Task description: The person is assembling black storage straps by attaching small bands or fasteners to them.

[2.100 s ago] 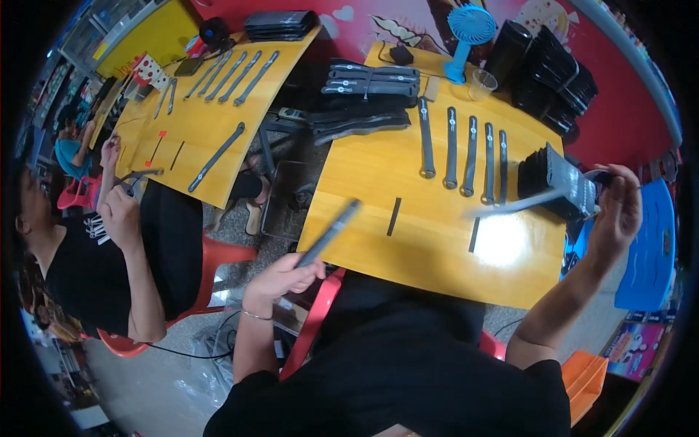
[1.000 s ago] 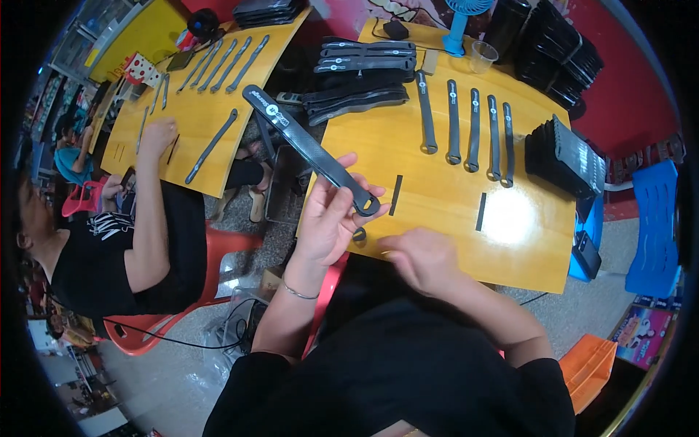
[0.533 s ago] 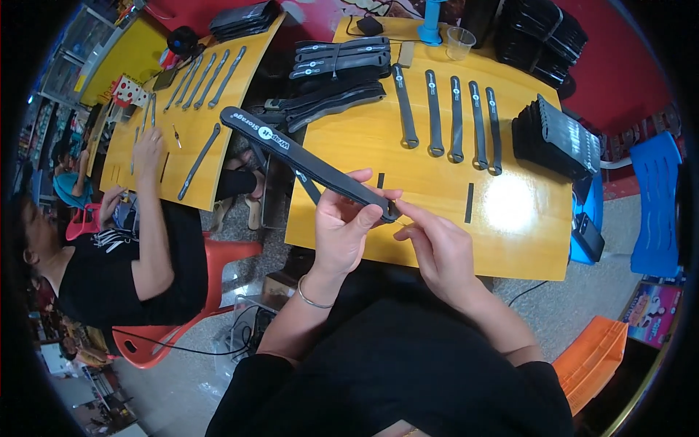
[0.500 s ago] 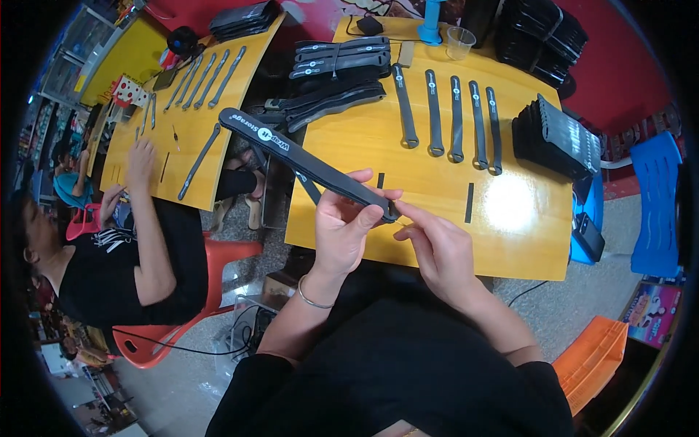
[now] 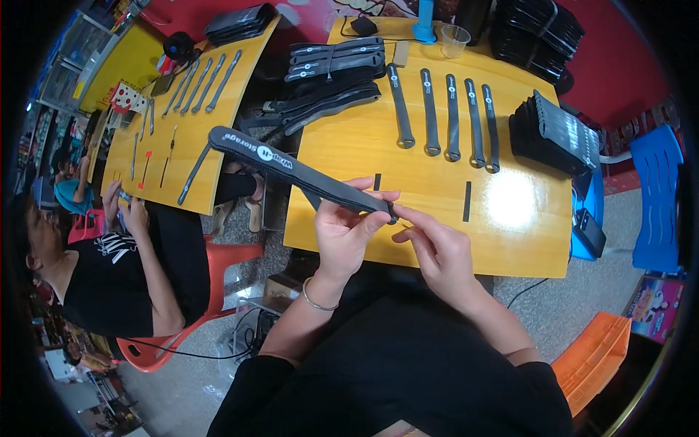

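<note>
My left hand (image 5: 344, 237) is closed round the near end of a stack of dark grey hook-and-loop straps (image 5: 291, 172). The stack has white printing on top and slants up to the left over the table's front edge. My right hand (image 5: 443, 251) is at its near end, the index finger against the tip and the other fingers curled. Whatever lies between its fingertips is mostly hidden. Part of another grey strap shows below the stack, beside my left hand. Two short black strips lie on the table, one partly behind my left fingers, the other black strip (image 5: 467, 202) farther right.
Several grey straps (image 5: 428, 109) lie in a row on the yellow table (image 5: 335, 156). Bundled straps (image 5: 335, 58) stand at its back left, black stacks (image 5: 557, 135) at the right. Left, a co-worker (image 5: 109, 284) sits at another table. A clear cup (image 5: 455, 41) stands behind.
The strap stack's far end has dipped slightly and shifted left in my grip. The co-worker's hands have drawn back to the table edge. Red-ended pieces now show on that table.
</note>
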`<action>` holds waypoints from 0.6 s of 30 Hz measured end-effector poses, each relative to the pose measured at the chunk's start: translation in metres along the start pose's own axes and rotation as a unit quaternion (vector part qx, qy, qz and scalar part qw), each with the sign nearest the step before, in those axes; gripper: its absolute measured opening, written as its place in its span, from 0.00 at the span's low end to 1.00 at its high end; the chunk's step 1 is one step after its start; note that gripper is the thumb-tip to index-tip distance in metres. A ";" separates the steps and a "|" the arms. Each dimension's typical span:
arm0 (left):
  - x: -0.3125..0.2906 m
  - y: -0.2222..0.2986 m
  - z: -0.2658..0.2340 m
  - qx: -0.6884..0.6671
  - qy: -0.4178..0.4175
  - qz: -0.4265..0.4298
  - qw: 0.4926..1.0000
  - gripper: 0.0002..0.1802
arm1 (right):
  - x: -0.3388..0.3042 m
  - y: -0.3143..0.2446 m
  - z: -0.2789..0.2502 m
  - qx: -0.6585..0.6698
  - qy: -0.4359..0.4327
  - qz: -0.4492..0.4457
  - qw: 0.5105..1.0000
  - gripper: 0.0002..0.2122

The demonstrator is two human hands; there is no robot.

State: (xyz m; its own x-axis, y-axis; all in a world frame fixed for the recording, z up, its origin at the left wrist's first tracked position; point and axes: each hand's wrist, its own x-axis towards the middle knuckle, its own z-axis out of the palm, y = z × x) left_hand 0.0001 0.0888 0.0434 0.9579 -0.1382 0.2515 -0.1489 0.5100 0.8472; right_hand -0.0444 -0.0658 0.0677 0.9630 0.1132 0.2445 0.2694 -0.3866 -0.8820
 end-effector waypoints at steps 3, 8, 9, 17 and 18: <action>0.001 -0.002 0.000 -0.010 0.000 -0.005 1.000 0.24 | 0.000 0.001 0.000 0.003 0.002 -0.006 1.000 0.16; 0.000 -0.006 0.002 -0.002 0.002 -0.021 1.000 0.26 | -0.002 0.002 -0.001 -0.003 0.010 -0.001 1.000 0.15; 0.000 -0.007 0.002 0.019 0.005 -0.028 0.999 0.28 | -0.002 0.003 0.000 -0.003 0.014 -0.003 1.000 0.15; 0.003 -0.011 0.007 -0.005 -0.006 -0.019 1.000 0.26 | -0.004 0.006 -0.003 -0.009 0.024 -0.009 1.000 0.15; 0.004 -0.012 0.007 -0.019 -0.015 -0.008 1.000 0.24 | -0.004 0.008 -0.003 -0.008 0.027 -0.011 1.000 0.15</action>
State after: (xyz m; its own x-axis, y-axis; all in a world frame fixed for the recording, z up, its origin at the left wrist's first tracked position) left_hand 0.0039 0.0765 0.0374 0.9526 -0.1713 0.2515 -0.1230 0.5391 0.8332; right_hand -0.0464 -0.0722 0.0609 0.9556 0.0719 0.2859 0.2902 -0.3997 -0.8695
